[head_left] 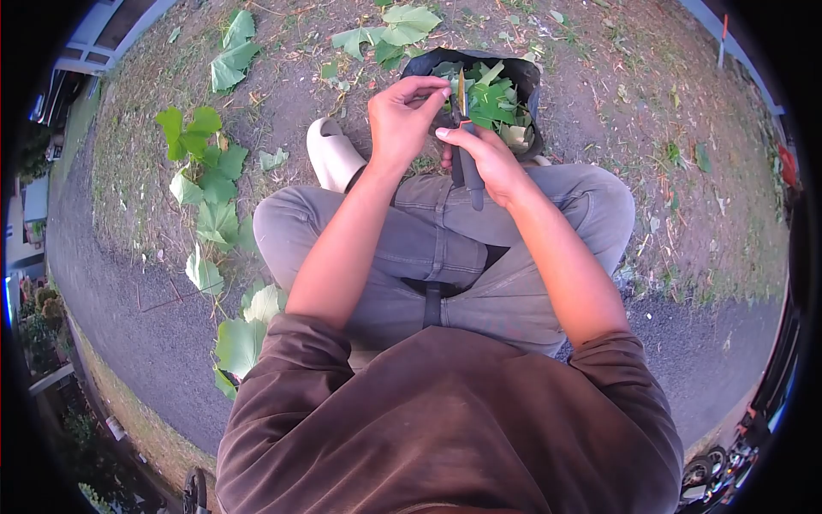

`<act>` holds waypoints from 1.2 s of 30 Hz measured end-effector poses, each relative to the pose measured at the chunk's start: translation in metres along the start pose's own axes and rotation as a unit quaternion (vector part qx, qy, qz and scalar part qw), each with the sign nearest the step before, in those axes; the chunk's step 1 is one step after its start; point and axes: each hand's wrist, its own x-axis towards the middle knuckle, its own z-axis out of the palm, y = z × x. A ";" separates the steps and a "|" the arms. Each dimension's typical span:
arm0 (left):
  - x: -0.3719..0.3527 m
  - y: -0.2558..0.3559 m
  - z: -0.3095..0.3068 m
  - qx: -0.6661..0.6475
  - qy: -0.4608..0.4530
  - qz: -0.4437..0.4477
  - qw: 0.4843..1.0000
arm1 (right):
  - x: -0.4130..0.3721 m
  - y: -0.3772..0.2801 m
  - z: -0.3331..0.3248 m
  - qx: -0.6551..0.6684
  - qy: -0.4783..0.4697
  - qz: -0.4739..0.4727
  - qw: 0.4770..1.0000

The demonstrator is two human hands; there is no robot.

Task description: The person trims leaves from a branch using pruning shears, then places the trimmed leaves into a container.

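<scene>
two hands [495,160] at dark shears [469,170]

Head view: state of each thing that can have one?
Bag: open, leaves inside.
Shears: held; can't tell if blades are open.
Right hand: closed on the shears' handles.
Left hand: fingers curled near the blades; can't tell if holding anything.
Leaves on the ground: green, loosely strewn.
Shoe: worn.

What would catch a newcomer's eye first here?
Probably the pruning shears in the right hand, held up at the near edge of a black bag of green leaves, beyond the crossed legs. Next, the string of broad leaves along the ground on the person's left.
</scene>
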 end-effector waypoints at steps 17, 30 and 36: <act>0.001 0.008 -0.002 0.098 -0.015 0.120 0.988 | 0.001 0.006 -0.006 -0.033 0.001 -0.027 0.999; 0.005 -0.005 -0.002 0.248 -0.040 0.196 0.948 | -0.004 -0.014 -0.009 0.244 -0.069 0.088 0.963; 0.009 0.008 -0.013 -0.190 -0.170 -0.192 0.948 | -0.003 -0.009 -0.009 0.269 -0.204 0.003 0.941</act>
